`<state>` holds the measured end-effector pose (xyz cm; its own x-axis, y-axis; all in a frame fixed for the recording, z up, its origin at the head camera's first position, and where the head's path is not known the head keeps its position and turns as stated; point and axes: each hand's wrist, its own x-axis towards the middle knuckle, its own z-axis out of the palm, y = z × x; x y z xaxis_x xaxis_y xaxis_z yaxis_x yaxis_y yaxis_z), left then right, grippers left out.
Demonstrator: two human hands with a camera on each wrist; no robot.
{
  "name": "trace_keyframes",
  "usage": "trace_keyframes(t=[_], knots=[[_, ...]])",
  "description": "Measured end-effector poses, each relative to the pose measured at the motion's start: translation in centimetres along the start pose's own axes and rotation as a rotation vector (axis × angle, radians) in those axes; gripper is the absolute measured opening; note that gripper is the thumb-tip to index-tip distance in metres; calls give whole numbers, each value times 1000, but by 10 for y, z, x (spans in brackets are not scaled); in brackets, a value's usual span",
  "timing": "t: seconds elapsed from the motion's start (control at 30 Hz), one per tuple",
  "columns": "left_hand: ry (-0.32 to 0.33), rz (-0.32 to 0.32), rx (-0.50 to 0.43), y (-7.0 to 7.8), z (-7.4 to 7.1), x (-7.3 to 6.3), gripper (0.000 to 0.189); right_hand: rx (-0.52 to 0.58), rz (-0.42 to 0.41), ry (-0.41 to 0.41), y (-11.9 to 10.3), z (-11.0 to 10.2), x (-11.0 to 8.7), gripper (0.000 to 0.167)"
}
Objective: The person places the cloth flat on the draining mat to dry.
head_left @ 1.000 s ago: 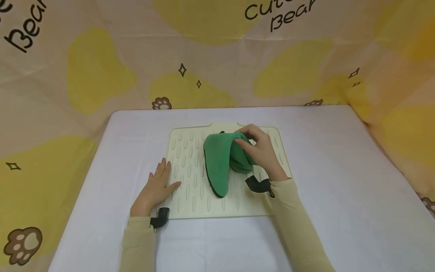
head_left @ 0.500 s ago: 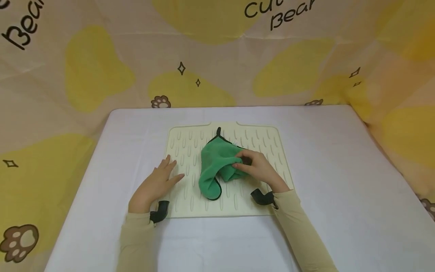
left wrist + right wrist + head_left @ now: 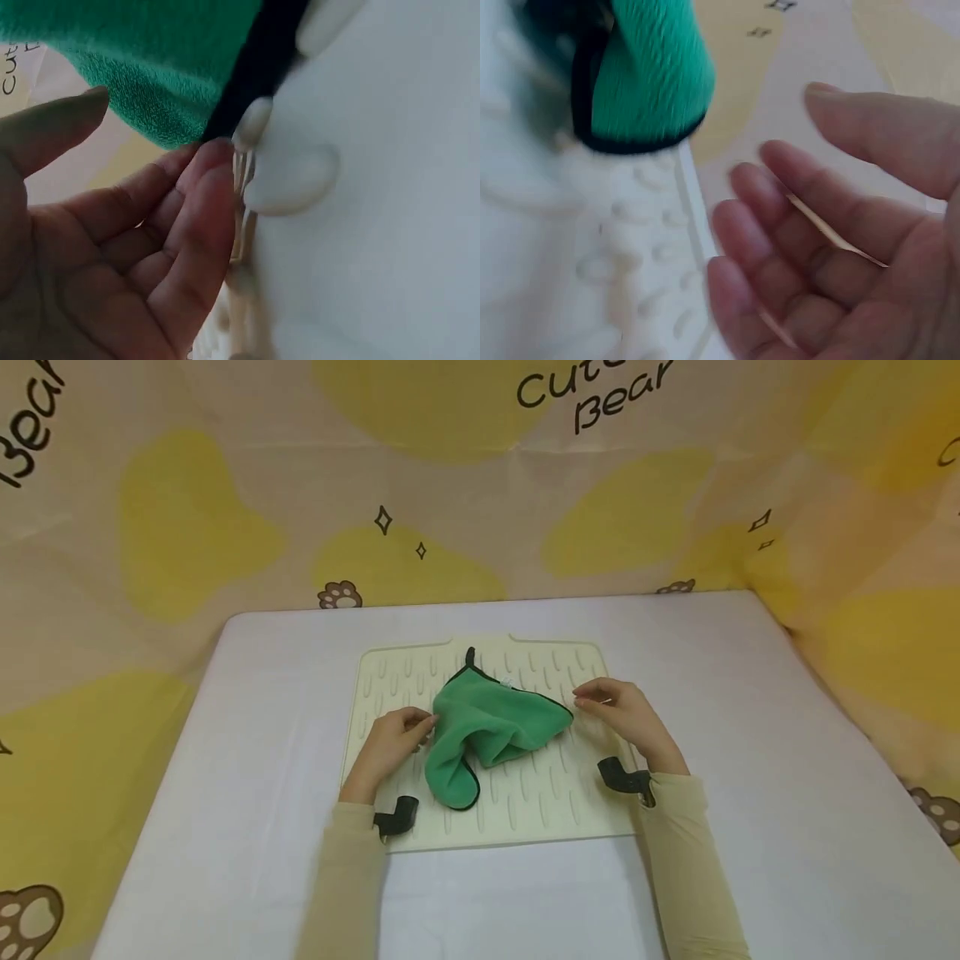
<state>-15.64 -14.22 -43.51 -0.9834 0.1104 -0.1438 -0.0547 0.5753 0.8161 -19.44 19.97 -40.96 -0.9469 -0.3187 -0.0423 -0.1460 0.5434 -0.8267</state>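
Note:
A crumpled green cloth (image 3: 487,714) with black edging and a small black hanging loop (image 3: 470,657) lies on a cream ridged mat (image 3: 525,810). At the cloth's left edge is my left hand (image 3: 390,747). In the left wrist view, its fingertips (image 3: 217,154) meet the dark border from beneath while the thumb stands away from the fabric. My right hand (image 3: 633,718) hovers just off the cloth's right corner, holding nothing. Its fingers are relaxed and spread in the right wrist view, with the cloth's rounded corner (image 3: 652,90) a short way from them.
The mat rests on a table with a white cover (image 3: 487,910). Behind and beside the table hangs a patterned curtain (image 3: 450,485) with yellow patches and lettering. A black wrist piece (image 3: 397,817) sits at the left cuff and another black piece (image 3: 622,777) at the right.
My right hand has lowered the cloth, let it go and drawn away to the right. The left hand has moved right, from the mat's edge to the cloth's left side.

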Motion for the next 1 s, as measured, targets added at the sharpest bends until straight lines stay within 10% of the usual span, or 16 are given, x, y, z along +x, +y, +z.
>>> trace_keyframes(t=[0.27, 0.6, 1.0], knots=[[1, -73, -49, 1, 10, 0, 45, 26, 13, -189, 16, 4, 1, 25], [88, -21, 156, 10, 25, 3, 35, 94, -14, -128, 16, 12, 5, 13], [16, -4, -72, -3, 12, 3, 17, 261, -34, -43, 19, 14, 7, 17]])
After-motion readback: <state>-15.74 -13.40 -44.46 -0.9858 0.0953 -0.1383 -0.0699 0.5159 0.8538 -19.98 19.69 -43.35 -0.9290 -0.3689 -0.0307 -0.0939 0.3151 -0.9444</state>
